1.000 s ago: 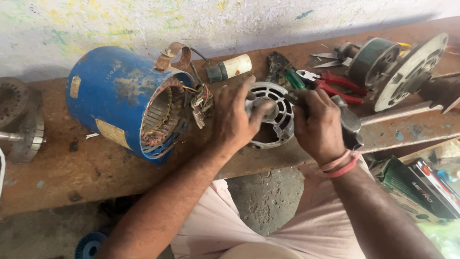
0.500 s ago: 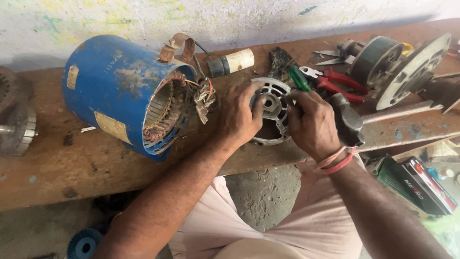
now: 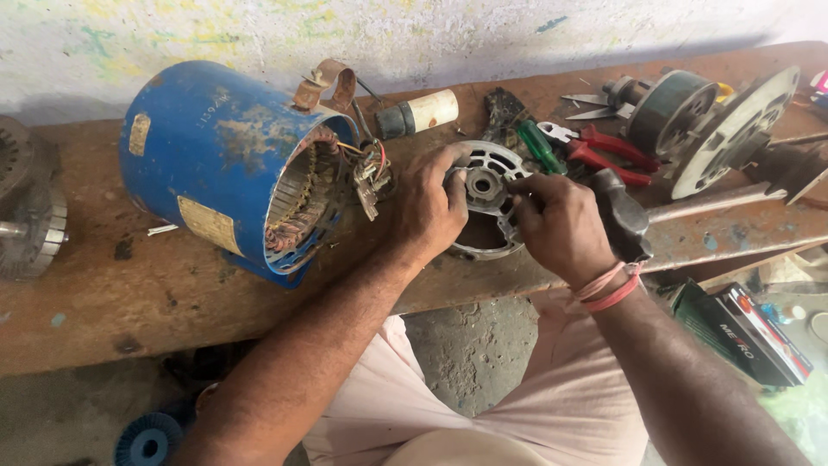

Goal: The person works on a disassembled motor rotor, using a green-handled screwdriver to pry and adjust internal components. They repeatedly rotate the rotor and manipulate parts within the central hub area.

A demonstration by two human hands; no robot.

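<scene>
A grey metal motor end cover (image 3: 483, 185) with spokes and a round hub lies tilted on the wooden bench (image 3: 103, 298). My left hand (image 3: 431, 203) grips its left rim. My right hand (image 3: 556, 226) pinches its right rim, with pink bands around the wrist. A blue motor housing (image 3: 216, 160), its copper windings showing, lies on its side to the left of my left hand. Loose wires and a terminal piece (image 3: 371, 177) hang between the housing and my left hand.
Red-handled pliers (image 3: 608, 151) and a green-handled screwdriver (image 3: 539, 145) lie behind the cover. A black-handled hammer (image 3: 621, 216) rests by my right wrist. A rotor with a round end plate (image 3: 707, 121) sits at the right. A cylindrical capacitor (image 3: 418, 112) lies behind. Another grey motor part (image 3: 30, 211) is at the left edge.
Both hands have kept hold of the end cover and shifted their fingers on its rim, with the cover tilted a little. The view has moved slightly.
</scene>
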